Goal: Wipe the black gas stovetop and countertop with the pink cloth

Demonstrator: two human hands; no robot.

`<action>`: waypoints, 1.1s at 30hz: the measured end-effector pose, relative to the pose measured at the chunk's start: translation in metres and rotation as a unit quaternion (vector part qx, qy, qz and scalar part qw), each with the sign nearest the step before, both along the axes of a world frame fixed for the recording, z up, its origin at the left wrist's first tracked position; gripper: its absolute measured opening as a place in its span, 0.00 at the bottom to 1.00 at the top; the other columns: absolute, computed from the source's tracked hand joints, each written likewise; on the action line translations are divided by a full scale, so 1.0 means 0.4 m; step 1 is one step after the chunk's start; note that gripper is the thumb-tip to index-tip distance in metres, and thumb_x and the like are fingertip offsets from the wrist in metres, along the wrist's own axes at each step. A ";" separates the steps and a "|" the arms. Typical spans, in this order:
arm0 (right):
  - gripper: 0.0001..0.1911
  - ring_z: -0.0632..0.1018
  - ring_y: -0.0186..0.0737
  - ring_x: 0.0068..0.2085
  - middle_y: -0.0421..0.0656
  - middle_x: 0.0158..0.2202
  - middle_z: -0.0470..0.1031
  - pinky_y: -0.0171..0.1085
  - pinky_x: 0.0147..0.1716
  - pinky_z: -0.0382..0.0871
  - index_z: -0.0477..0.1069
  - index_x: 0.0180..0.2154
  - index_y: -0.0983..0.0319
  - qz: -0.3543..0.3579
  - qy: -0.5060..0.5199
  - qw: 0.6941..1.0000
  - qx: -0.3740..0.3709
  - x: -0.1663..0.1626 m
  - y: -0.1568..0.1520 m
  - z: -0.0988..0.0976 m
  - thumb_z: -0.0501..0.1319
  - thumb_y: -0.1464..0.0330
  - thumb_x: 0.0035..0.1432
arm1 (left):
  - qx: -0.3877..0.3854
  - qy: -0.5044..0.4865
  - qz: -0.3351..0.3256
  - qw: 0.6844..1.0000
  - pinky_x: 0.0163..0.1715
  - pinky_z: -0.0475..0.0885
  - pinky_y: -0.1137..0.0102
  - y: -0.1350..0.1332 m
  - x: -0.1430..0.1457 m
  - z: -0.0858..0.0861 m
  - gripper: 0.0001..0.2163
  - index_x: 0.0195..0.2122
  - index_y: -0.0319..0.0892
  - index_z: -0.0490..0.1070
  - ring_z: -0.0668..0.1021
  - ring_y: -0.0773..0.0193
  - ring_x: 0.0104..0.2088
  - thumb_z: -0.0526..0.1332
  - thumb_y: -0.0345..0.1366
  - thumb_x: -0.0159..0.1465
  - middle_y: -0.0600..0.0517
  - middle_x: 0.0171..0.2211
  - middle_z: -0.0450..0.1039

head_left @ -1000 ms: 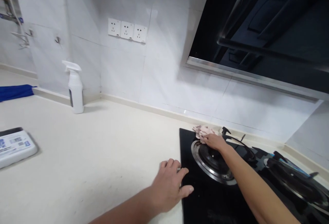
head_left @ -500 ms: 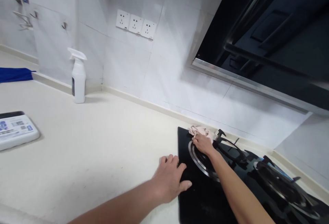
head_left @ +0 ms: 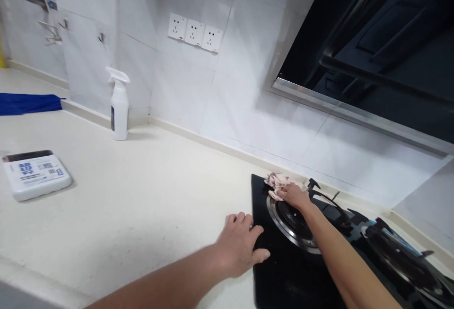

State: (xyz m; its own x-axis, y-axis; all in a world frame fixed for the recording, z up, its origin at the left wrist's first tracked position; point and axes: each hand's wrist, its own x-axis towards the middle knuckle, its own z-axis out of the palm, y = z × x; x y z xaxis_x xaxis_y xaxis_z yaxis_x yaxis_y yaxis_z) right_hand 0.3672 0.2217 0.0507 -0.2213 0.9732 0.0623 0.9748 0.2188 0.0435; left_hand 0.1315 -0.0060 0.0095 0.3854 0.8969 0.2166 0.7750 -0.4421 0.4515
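Observation:
My right hand (head_left: pixel 295 195) grips a crumpled pale pink cloth (head_left: pixel 277 181) at the back left corner of the black gas stove (head_left: pixel 283 278). The cloth lies against the stove top, by the rim of the left burner (head_left: pixel 289 227). My left hand (head_left: pixel 241 245) rests with fingers spread across the stove's left edge, partly on the counter and partly on the glass, holding nothing. A black pan support (head_left: pixel 331 205) sits off its burner, behind my right wrist.
A white spray bottle (head_left: pixel 119 110) stands upright by the wall on the pale counter (head_left: pixel 142 190). Left of it are a blue cloth (head_left: pixel 30 104) and a white labelled package (head_left: pixel 37 175). The right burner (head_left: pixel 400 257) lies beyond my right arm. A black range hood (head_left: pixel 383 58) overhangs the stove.
My right hand and the cloth have shifted slightly over the burner's back left rim, baring more of the burner. The view has turned a little left. My left hand stays at the stove edge.

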 end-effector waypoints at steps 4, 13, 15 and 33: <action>0.26 0.76 0.64 0.56 0.62 0.55 0.77 0.59 0.52 0.66 0.80 0.50 0.65 -0.065 -0.041 0.997 0.001 -0.006 0.015 0.004 0.52 0.56 0.65 | 0.002 0.002 0.003 1.000 0.58 0.62 0.46 0.001 0.004 -0.001 0.25 0.61 0.47 0.70 0.68 0.44 0.56 0.53 0.56 0.71 0.42 0.55 0.70; 0.18 0.78 0.52 0.53 0.52 0.48 0.82 0.53 0.59 0.57 0.80 0.39 0.61 0.103 -0.083 0.990 0.049 -0.094 -0.089 -0.007 0.51 0.64 0.67 | 0.019 0.031 0.014 0.999 0.56 0.64 0.47 0.001 0.013 0.006 0.23 0.59 0.45 0.71 0.70 0.43 0.56 0.55 0.54 0.70 0.41 0.54 0.71; 0.16 0.77 0.50 0.52 0.51 0.48 0.82 0.55 0.63 0.51 0.78 0.39 0.62 0.144 -0.078 0.984 0.063 -0.101 -0.132 -0.011 0.52 0.66 0.66 | 0.029 0.030 0.012 0.999 0.56 0.64 0.47 0.002 0.012 0.004 0.23 0.59 0.45 0.71 0.70 0.43 0.56 0.55 0.54 0.70 0.41 0.54 0.71; 0.13 0.72 0.45 0.54 0.42 0.46 0.79 0.58 0.65 0.45 0.71 0.43 0.54 0.232 -0.007 0.965 0.124 0.135 -0.465 -0.055 0.49 0.70 0.70 | 0.036 0.006 -0.004 0.999 0.56 0.63 0.50 0.010 -0.012 -0.002 0.21 0.60 0.49 0.71 0.70 0.46 0.55 0.53 0.52 0.71 0.43 0.55 0.72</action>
